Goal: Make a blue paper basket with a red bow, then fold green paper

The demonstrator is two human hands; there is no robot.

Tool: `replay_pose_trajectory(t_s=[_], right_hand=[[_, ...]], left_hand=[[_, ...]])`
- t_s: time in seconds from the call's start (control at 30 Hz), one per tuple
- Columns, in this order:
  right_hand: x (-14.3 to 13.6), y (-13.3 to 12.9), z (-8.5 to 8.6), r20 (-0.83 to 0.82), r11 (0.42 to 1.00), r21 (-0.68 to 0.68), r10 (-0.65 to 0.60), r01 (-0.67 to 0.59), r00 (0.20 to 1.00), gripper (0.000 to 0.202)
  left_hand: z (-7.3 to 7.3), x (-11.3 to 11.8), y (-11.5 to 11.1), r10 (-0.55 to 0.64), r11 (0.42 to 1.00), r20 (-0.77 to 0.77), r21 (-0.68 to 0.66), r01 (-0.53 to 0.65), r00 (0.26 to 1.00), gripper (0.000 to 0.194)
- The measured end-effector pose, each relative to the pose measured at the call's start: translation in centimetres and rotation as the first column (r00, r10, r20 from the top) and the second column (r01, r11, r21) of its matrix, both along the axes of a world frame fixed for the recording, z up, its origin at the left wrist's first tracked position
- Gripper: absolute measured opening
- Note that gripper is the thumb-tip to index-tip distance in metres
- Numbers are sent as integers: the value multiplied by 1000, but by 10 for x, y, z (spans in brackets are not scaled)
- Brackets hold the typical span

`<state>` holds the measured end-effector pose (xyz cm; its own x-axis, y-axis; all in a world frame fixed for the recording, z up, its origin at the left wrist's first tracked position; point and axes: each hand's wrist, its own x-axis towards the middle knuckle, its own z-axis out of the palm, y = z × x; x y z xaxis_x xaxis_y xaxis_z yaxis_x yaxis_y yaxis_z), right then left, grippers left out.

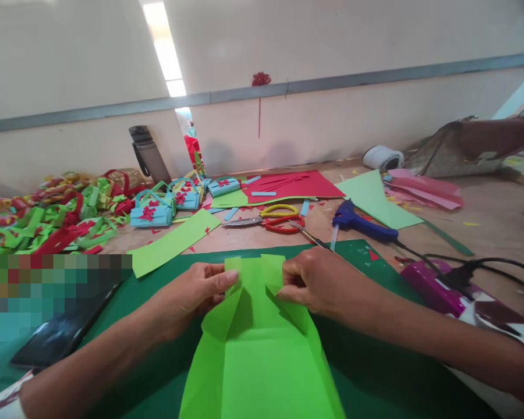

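A bright green sheet of paper [275, 372], creased into a box-like shape with raised sides, lies in front of me on the dark green cutting mat [148, 326]. My left hand [205, 288] pinches its far left corner flap between thumb and fingers. At the far right flap, my right hand [305, 279] has its fingers curled and closed on the paper edge. Beyond the hands, scissors [266, 220] with yellow and red handles rest on the table. A pen-like tool [310, 234] lies just past my right hand, close to a blue glue gun [362, 224].
Small blue paper bags [152, 214] with red flowers stand at the back left, beside a heap of coloured paper pieces [70, 221]. A dark phone [65, 326] lies left. A purple power strip [432, 288] with cables sits right. Red paper [292, 183] and a bottle [149, 154] are behind.
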<state>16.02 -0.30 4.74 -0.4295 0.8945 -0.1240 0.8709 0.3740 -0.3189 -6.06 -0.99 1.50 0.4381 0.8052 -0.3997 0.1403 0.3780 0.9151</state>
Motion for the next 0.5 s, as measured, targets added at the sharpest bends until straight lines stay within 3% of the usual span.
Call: replay_pose_trajectory(t_s=[0.1,0.5], right_hand=[[2,0,-2,-11,1000,12,-12,12,1000,15],[-1,-9,-3,-177,999,47,-19,28,984,16]], left_hand=[[4,3,-3,-39,997,103,-64,45,994,45],[3,10,-8,-33,999,137,-26,37,990,39]])
